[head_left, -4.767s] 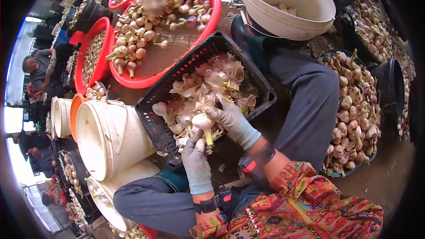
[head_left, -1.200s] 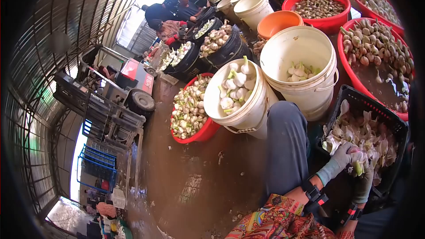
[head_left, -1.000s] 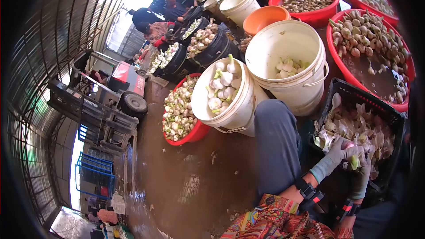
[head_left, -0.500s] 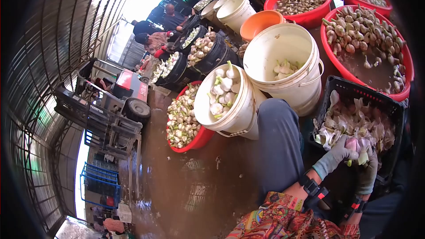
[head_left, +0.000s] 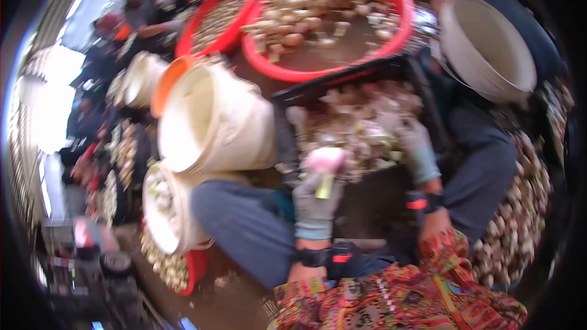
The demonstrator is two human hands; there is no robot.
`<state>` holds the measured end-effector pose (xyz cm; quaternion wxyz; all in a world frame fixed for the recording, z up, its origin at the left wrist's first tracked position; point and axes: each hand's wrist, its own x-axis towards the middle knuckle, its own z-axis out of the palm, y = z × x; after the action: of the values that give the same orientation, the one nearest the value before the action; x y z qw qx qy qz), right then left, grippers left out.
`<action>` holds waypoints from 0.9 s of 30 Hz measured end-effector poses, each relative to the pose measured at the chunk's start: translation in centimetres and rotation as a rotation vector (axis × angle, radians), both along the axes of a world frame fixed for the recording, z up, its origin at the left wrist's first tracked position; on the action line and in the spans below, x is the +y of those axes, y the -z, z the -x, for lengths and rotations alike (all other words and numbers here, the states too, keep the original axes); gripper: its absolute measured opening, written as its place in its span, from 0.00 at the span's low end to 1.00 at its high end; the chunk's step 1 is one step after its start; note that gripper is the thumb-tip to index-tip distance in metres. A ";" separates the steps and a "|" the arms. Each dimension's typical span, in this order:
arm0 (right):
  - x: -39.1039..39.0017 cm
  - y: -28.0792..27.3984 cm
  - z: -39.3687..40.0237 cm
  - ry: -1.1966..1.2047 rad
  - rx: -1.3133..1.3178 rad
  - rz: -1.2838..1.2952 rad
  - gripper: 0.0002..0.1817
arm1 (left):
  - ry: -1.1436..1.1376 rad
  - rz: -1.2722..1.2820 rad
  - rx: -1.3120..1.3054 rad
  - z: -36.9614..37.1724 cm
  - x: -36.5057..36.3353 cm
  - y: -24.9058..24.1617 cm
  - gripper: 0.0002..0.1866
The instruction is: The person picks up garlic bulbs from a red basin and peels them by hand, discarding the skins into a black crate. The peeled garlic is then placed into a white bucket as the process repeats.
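Observation:
My left hand (head_left: 315,201), in a grey glove, is closed around a pinkish garlic bulb (head_left: 326,159) with a short green stem pointing down. It is over the near left side of a black crate (head_left: 282,128). Loose papery garlic skins (head_left: 354,119) fill much of that crate. My right hand (head_left: 416,143), also gloved, reaches over the skins at the crate's right side. Motion blur smears its fingers, so what they hold, if anything, does not show. Pale greenish scraps lie beside it.
Beyond the crate stands a red tub (head_left: 403,21) of garlic bulbs. White buckets (head_left: 244,128) are at left, one holding peeled garlic. Another white bucket (head_left: 520,79) is at right, above a heap of garlic (head_left: 513,220). Other people (head_left: 137,0) work at upper left.
The view has swung right, bringing the crate to the middle. My hands, together at the bulb before, are now apart: the left keeps the bulb, the right is over the skins.

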<state>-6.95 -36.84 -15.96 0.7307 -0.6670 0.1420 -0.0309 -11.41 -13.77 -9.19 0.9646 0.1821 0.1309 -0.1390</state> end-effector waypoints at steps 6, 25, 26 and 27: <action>4.6 -3.9 2.2 -0.180 0.026 0.165 0.18 | 0.021 -0.228 -0.041 -0.7 0.4 1.9 0.24; 6.8 -3.2 3.3 -0.226 0.071 0.160 0.16 | -0.001 -0.660 -0.093 -0.7 -2.4 3.0 0.24; 7.0 -3.8 3.4 -0.182 0.055 0.282 0.17 | -0.006 -0.709 -0.126 -0.7 -2.5 3.0 0.24; 7.1 -4.4 3.4 -0.186 0.062 0.278 0.17 | -0.009 -0.761 -0.157 -0.7 -2.6 3.0 0.24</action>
<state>-10.33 -29.79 -11.58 0.6263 -0.7727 0.0964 0.0381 -10.74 -16.33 -12.23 0.8358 0.5363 0.0998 -0.0620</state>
